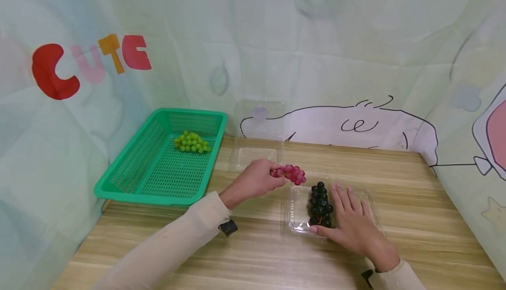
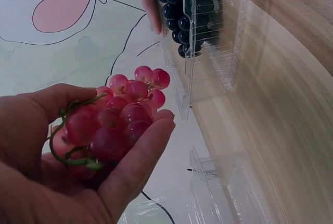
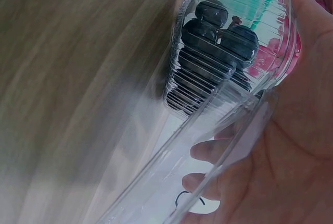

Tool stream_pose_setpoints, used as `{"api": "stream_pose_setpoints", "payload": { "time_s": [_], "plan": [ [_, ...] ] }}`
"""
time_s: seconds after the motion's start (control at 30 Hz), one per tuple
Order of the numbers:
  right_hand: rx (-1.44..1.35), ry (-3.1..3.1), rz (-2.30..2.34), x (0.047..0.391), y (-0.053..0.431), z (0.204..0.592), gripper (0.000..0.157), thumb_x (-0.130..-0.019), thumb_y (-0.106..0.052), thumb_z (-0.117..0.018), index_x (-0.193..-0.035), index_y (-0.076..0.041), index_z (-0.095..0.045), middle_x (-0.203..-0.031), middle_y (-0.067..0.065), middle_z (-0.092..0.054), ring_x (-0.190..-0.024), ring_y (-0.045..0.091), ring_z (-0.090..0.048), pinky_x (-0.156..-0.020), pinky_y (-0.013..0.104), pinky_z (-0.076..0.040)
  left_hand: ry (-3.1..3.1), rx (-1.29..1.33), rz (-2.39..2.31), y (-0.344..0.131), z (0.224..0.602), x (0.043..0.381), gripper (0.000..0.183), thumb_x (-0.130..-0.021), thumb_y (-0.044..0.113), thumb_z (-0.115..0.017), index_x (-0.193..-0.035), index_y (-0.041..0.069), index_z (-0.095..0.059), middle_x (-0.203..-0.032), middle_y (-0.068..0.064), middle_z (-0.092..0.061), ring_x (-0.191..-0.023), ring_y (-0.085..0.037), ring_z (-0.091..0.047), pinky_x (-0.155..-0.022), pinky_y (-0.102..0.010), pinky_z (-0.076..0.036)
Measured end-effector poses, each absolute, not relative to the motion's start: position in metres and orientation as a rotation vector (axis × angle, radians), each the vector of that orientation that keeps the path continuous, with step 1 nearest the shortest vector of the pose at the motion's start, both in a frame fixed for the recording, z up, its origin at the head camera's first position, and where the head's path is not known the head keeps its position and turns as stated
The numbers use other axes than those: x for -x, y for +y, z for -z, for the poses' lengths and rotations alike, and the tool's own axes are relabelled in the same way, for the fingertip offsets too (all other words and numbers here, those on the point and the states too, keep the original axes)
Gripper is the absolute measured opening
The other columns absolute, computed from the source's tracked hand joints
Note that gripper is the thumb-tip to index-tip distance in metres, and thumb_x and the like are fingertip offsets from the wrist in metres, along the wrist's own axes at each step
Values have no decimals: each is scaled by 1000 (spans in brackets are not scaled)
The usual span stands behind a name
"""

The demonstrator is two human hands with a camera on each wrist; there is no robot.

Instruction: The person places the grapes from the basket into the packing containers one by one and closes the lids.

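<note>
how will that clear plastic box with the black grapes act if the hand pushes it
The clear plastic box looks thin and light, so it would probably slide on the smooth wooden table and flex under the right hand. The black grapes may shift inside.

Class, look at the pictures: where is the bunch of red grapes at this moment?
In the head view, the red grapes are mid-table, held in the left hand, just above-left of the black grapes.

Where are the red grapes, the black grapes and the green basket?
red grapes (image 1: pixel 293 174): head view, middle of the bunch held by the left hand.
black grapes (image 1: pixel 320 204): head view, centre of the bunch in the clear box.
green basket (image 1: pixel 130 191): head view, front rim.
</note>
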State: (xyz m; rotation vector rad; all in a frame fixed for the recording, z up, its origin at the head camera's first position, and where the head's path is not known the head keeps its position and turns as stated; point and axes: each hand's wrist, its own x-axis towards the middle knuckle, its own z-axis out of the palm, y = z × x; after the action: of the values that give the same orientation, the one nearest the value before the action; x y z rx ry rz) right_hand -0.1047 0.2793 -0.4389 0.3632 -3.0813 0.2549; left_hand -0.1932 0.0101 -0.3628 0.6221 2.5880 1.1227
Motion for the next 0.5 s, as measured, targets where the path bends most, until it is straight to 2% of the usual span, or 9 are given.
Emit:
{"api": "stream_pose_setpoints", "payload": {
  "time_s": [0.2,0.5],
  "plan": [
    [-362,-3089,-270,105,279,438,123,-81,-84,-56,-161,-1,-16,-166,21,-21,-150,51,-19,-111,77,-21,2626,-597,-1059,16,359,192,27,-93,22,-71,-69,16,-61,-60,6,-49,-51,-7,-39,-45,-20,-29],
    [-364,-3090,-267,106,280,439,123,-81,-84,-55,-161,-1,-14,-166,21,-20,-150,50,-18,-111,77,-22,2632,-617,-1013,24,356,192,33,-91,20,-71,-63,18,-55,-54,8,-42,-48,-5,-35,-43,-20,-26]
  ]
}}
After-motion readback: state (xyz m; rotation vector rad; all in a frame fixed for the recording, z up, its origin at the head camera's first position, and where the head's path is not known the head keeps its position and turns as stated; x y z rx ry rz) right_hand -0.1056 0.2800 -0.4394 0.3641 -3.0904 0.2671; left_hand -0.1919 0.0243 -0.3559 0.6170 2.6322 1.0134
